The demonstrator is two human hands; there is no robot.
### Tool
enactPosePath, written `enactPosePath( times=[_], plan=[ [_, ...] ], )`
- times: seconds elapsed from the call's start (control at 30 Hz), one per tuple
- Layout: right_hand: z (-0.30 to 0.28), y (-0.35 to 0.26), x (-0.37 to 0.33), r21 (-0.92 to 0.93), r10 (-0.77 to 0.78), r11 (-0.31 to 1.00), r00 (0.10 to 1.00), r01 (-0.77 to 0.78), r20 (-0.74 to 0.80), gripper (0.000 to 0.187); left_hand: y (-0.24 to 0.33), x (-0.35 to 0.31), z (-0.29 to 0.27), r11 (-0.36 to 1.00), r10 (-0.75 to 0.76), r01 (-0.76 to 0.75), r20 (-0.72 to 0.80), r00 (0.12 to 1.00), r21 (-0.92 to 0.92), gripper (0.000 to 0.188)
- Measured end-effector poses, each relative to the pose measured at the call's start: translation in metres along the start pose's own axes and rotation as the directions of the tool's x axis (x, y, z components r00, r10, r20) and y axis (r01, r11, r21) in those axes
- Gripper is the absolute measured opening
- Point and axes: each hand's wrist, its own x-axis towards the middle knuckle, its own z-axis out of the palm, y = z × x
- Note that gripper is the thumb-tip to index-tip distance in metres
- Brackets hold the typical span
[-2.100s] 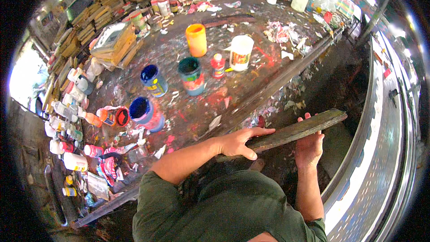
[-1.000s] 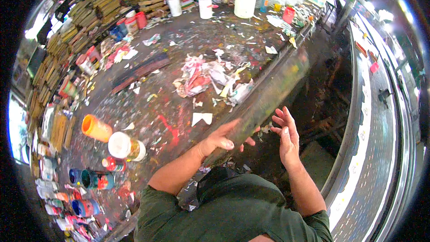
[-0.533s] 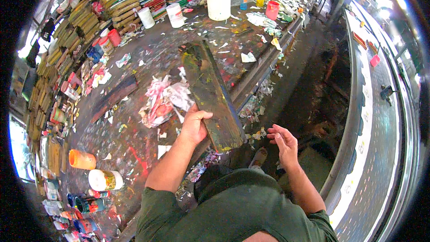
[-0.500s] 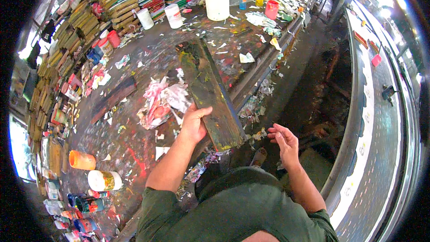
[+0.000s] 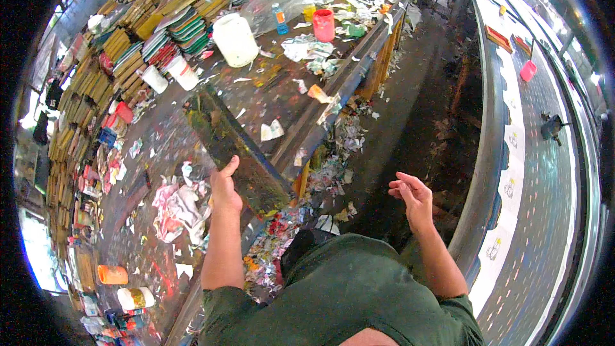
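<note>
My left hand (image 5: 225, 191) grips a long, dark, paint-stained wooden board (image 5: 224, 133) by its left edge, thumb laid over the top face. The board slants from the far left toward my body, above the front edge of a paint-smeared table (image 5: 160, 154). My right hand (image 5: 413, 200) hangs over the aisle on the right, holding nothing, its fingers partly bent and apart. On the table left of my left hand lies a crumpled pink and white rag (image 5: 182, 210).
A white tub (image 5: 235, 40), a red pot (image 5: 323, 25) and a blue bottle (image 5: 279, 19) stand at the back. Stacked wooden frames (image 5: 186, 29) line the far left. Paper scraps (image 5: 272, 243) litter the floor. A long printing table (image 5: 544, 218) runs along the right.
The view has turned right, so the table's things sit farther left. My left hand still holds the board, now tilted more to the left. My right hand remains empty.
</note>
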Motion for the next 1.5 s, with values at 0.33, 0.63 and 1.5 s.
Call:
enactPosePath(
  times=[0.33, 0.63, 1.5],
  plan=[
    [-0.086, -0.015, 0.132, -0.003, -0.04, 0.999, 0.992, 0.04, -0.117, 0.031, -0.025, 0.144, -0.006, 0.981, -0.15, 0.166, -0.153, 0.977, 0.096, 0.041],
    [-0.129, -0.05, 0.348, -0.17, -0.099, 0.979, 0.992, 0.111, 0.077, 0.03, -0.051, 0.219, -0.021, -0.122, 0.85, 0.335, -0.076, 0.522, 0.934, 0.08],
    [-0.337, -0.075, 0.835, -0.38, -0.048, 0.903, 0.928, 0.198, 0.368, 0.029, -0.183, 0.383, 0.747, -0.002, 0.569, -0.843, 0.694, 0.441, 0.538, 0.021]
  ],
)
